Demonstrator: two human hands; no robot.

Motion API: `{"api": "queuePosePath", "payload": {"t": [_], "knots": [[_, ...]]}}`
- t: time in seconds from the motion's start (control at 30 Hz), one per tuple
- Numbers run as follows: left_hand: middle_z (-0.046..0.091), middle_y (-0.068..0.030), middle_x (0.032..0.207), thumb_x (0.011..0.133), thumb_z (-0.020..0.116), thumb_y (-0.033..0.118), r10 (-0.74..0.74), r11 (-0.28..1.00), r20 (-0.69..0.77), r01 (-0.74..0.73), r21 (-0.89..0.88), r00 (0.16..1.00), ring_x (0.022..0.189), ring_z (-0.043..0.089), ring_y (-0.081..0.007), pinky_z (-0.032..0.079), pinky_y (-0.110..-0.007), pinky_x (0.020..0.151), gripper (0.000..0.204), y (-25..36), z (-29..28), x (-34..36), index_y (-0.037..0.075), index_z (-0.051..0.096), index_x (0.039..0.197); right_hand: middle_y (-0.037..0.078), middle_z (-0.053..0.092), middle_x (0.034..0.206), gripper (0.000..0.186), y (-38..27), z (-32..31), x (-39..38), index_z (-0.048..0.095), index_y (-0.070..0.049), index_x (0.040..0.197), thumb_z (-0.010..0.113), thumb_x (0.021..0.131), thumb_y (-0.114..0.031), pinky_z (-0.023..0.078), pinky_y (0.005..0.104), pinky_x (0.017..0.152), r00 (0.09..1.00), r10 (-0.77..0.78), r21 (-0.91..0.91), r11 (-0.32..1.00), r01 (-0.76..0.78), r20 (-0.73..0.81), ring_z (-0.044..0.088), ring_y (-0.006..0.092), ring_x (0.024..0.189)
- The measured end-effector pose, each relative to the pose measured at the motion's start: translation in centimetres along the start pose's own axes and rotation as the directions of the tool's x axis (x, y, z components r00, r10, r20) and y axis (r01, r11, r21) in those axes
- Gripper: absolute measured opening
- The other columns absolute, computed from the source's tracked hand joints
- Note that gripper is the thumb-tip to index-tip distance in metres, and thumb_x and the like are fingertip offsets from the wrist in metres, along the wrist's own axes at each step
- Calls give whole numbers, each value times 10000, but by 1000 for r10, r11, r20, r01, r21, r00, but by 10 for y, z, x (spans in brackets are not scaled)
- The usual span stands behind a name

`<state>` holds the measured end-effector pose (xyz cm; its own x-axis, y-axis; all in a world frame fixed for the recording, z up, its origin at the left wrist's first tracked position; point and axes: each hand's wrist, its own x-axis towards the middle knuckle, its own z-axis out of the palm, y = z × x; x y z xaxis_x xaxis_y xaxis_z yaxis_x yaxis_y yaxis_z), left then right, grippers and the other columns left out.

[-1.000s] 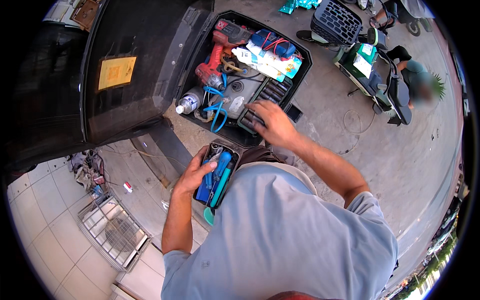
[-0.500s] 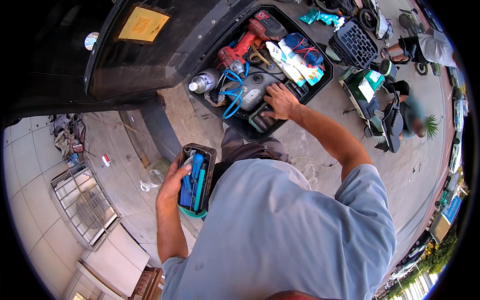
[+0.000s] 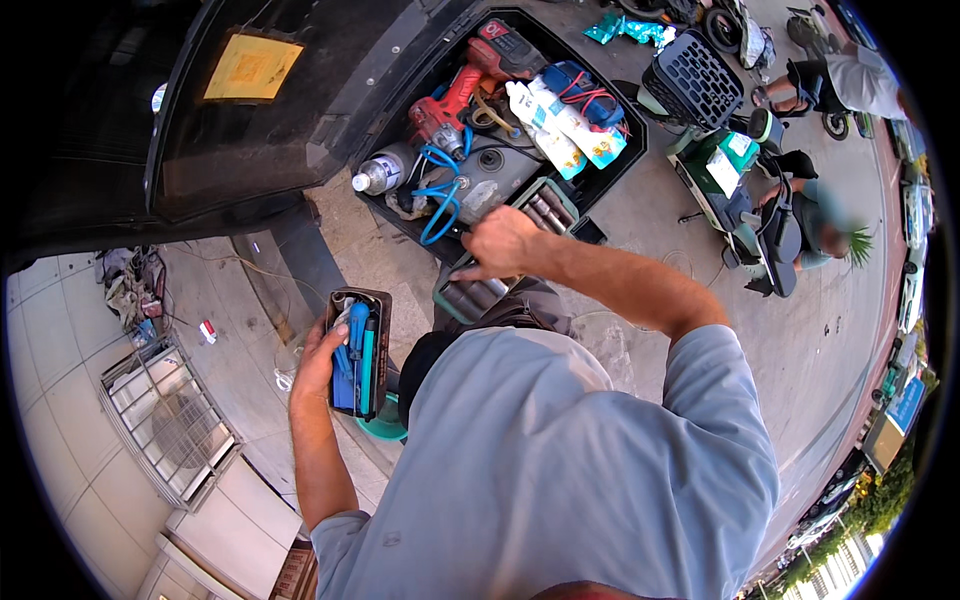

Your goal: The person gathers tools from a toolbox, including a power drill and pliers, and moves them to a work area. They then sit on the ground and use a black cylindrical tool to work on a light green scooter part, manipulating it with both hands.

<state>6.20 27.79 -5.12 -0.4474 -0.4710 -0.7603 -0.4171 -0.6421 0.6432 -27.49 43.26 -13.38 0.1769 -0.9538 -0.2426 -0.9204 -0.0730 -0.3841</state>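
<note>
So the small open tool case [image 3: 358, 352] sits upright in the person's left hand [image 3: 318, 365], fingers wrapped round its left edge and back, lid side facing up so the blue and teal handled tools inside don't spill out. It's held off to the left at about waist level, well apart from the big black toolbox [image 3: 500, 130] on the pavement ahead, which probably keeps it out of the way while the other hand digs around. The right hand [image 3: 500, 245] is stretched forward to the toolbox's near edge, fingers curled down onto a green socket tray [image 3: 480, 290] with dark round sockets in rows; can't really tell if it's pinching one socket or just resting on the tray, since the knuckles cover the fingertips. Inside the toolbox there's a red cordless drill [image 3: 455, 95], a loop of blue cable [image 3: 440, 190], a silvery spray can [image 3: 380, 172] lying on its side and some white tubes [image 3: 560, 125], all crammed together. A black car body panel with a yellow sticker [image 3: 252, 68] looms at top left. Off to the right another person crouches by a scooter [image 3: 760, 215], and a metal grille [image 3: 165, 430] sits on the tiles at lower left.
</note>
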Motion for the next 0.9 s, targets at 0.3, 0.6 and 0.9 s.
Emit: {"api": "queuePosePath", "payload": {"t": [0.3,0.6,0.9], "knots": [[625,-199,1300,887,740,324,122,739,447,-381,555,886,1210,582,-254,438,-354,1033,666,22,151,120,-45,510,1391,142,663,636,684,-9,-36,-139,687,-37,681,575,863,-687,535,429,620,927,360,111,930,-349,-100,672,340,637],[584,-268,1351,827,757,437,256,537,561,-598,595,787,1280,560,-379,422,-426,1080,774,-31,285,246,30,475,1423,140,613,627,582,-14,-31,-263,624,-35,655,662,837,-587,502,457,606,662,732,231,680,-696,-160,636,357,633],[671,-226,1202,837,776,304,397,516,505,-642,567,766,1130,642,-390,489,-447,972,605,-41,290,233,58,547,1339,141,633,637,611,-12,-12,-283,635,-30,662,649,844,-613,510,451,593,637,759,296,645,-705,-135,645,354,627]]}}
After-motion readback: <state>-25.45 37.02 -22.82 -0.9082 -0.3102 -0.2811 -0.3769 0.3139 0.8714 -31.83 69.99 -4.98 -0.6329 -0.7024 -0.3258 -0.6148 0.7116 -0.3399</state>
